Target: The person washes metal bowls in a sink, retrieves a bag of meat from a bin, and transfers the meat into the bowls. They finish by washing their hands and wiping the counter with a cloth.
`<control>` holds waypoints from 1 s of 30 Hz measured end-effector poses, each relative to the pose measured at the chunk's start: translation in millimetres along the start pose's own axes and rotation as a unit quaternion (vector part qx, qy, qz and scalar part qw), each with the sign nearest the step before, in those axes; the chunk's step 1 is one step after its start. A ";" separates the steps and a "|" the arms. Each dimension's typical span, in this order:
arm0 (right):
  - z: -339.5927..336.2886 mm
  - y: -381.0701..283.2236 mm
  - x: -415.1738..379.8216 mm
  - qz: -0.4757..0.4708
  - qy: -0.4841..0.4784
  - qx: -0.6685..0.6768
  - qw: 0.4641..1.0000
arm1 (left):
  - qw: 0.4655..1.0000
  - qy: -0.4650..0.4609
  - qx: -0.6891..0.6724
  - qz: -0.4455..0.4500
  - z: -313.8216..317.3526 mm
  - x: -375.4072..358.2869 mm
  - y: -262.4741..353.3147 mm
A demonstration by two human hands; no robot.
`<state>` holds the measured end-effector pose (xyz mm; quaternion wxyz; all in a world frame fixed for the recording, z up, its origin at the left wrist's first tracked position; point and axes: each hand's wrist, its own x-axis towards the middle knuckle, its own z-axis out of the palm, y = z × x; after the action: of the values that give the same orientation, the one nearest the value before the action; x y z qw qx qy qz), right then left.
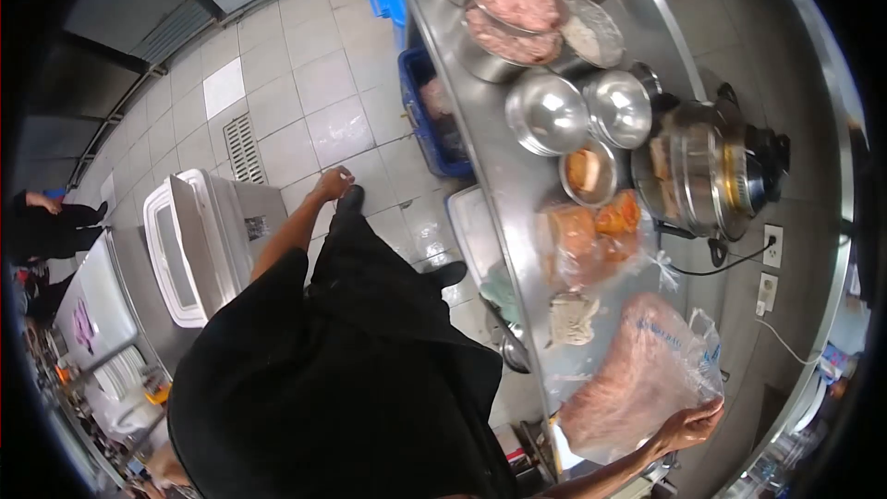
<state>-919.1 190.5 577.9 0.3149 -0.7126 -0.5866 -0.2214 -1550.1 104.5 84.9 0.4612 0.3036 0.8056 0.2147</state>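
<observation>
On the right, my right hand [695, 427] is closed on the edge of a clear plastic bag [704, 342] with blue print. A large mass of pale pink minced meat [614, 388] fills the bag, which lies on the steel table [494, 162]. My left hand [334, 184] hangs above the tiled floor, away from the table. Its fingers are loosely bent and slightly apart, with nothing visible in them. Near the meat bag lie a folded beige cloth [574, 319] and another clear bag with orange-coloured food [587, 245].
Steel bowls [547, 113] and pans of minced meat [517, 6] stand farther along the table, beside a glass-bodied cooker [702, 171]. A blue crate [425, 125] sits below the table edge. A white lidded bin [176, 249] stands left. Another person [51, 226] is at far left.
</observation>
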 end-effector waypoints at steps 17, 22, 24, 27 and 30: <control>413.4 -388.7 -347.6 0.440 -0.445 0.555 0.548 | 0.956 -0.067 -0.213 -0.193 -76.6 -19.8 -180.6; 523.6 -363.1 -350.1 0.178 -0.481 0.437 0.739 | 0.931 -0.173 -0.319 -0.047 -6.8 60.4 -50.2; 560.9 -346.6 -357.6 0.336 -0.437 0.567 0.612 | 0.904 -0.148 -0.400 -0.010 56.6 115.5 -23.8; 601.7 -328.4 -352.7 0.495 -0.328 0.640 0.488 | 0.974 -0.022 -0.218 0.055 103.0 149.1 38.8; 627.9 -311.9 -338.1 0.441 -0.351 0.559 0.608 | 0.955 0.142 -0.174 0.191 128.5 133.9 63.6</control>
<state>-1329.5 435.2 -36.5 0.4813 -0.5939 -0.2763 0.5825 -1471.7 251.0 -19.3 0.3375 0.3333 0.7399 0.4770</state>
